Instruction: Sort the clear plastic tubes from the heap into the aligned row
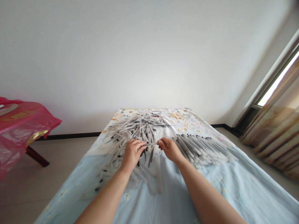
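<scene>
A slim whitish pen-like tube (pixel 151 144) stretches level between my two hands above the table. My left hand (pixel 132 153) pinches its left end, and the fingers of my right hand (pixel 170 150) close on the right end. Behind and under my left hand spreads a loose pile of similar tubes (pixel 140 126), mixed with thin black sticks. To the right of my right hand lies a neat row of pale tubes with dark tips (pixel 198 147), side by side. Several clear, flat-looking tubes (pixel 159 179) lie on the cloth between my forearms.
A light blue cloth (pixel 173 199) covers the near part of the table, with a white flowered cloth (pixel 181 121) beyond. At left stands another table under a pink plastic cover (pixel 30 121). A patterned curtain (pixel 275 133) hangs at right; a white wall (pixel 149 62) rises behind.
</scene>
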The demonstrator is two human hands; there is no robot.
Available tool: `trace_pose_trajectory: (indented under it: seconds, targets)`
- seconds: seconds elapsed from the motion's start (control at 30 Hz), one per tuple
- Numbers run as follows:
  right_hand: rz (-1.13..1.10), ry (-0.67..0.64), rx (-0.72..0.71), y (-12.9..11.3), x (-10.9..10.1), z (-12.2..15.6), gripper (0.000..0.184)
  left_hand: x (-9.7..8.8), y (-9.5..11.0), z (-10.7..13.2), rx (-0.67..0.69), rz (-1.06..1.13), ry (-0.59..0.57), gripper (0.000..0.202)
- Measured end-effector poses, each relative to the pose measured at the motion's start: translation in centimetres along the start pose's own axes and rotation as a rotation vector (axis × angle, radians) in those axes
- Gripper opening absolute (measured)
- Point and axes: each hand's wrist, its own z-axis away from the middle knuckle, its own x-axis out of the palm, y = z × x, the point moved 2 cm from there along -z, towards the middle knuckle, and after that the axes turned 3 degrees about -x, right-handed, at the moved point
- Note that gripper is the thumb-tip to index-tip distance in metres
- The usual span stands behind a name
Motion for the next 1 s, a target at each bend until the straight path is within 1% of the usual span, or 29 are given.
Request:
trace_pose_trajectory:
  seconds: [0.13,0.27,0.37,0.43,0.5,0.6,0.7,0.83,1.0]
  targets:
    - [0.038,0.017,0.022,-0.2,0.4,0.2,0.046,0.0,0.2,0.1,0.018,0.011,0.014,0.015]
    - [-0.015,-0.007,0.108,0.3,1.0,0.0,0.051,0.1,0.2,0.2,0.017,0.009,0.008,0.016]
    - [-0.079,0.025,0.147,0.8,1.1,-0.2,0.051,0.2,-0.1,0.2,-0.024,0.05,0.03,0.019]
    - [-0.096,0.072,0.157,1.0,1.1,-0.2,0.049,0.2,-0.6,0.2,-0.121,0.114,0.08,0.022]
    - [-0.065,0.085,0.147,0.9,1.1,-0.1,0.045,0.1,-1.4,0.1,-0.271,0.201,0.14,0.027]
    - [0.021,0.005,0.083,0.4,1.6,0.2,0.034,0.0,-2.5,0.0,-0.479,0.402,0.196,0.035]
    - [0.092,-0.096,-0.001,-0.3,2.5,0.5,0.026,0.1,-3.0,-0.2,-0.611,0.609,0.216,0.041]
    - [0.155,-0.166,-0.038,-1.1,3.4,0.3,0.023,0.2,-3.4,0.0,-0.714,0.726,0.241,0.043]
    - [0.201,-0.215,-0.084,-1.7,4.4,0.1,0.021,0.3,-3.8,0.2,-0.748,0.811,0.252,0.045]
